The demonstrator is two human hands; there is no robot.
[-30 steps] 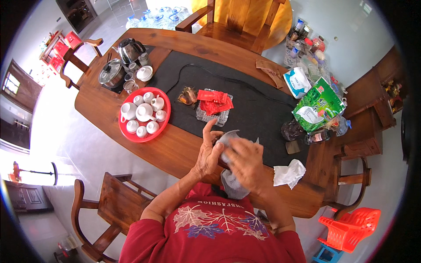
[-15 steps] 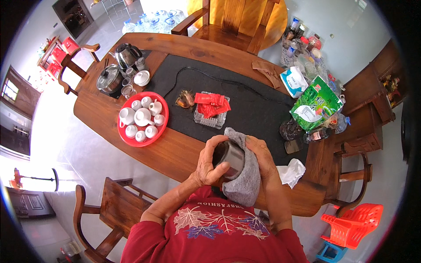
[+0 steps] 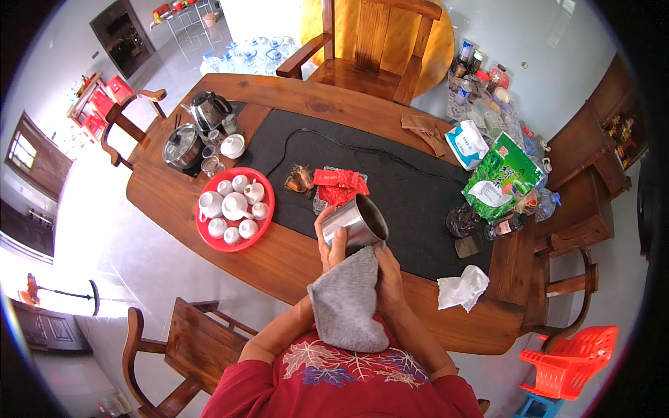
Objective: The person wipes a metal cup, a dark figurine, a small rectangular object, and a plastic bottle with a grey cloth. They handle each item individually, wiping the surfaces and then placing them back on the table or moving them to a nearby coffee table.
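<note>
Wiping a steel cup [image 3: 357, 221]: left hand [image 3: 333, 245] fingers clasp it, right hand [image 3: 388, 279] presses the cloth [image 3: 348, 299] underneath; turning it likely comes next.

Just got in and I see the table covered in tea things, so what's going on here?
A person in a red shirt sits at the wooden table, holding a shiny metal cup in the left hand. The right hand presses a grey cloth against the cup's underside, as if wiping it. On the table to the left sits a red tray of white teacups, with a kettle beyond it. A crumpled tissue lies to the right.
</note>
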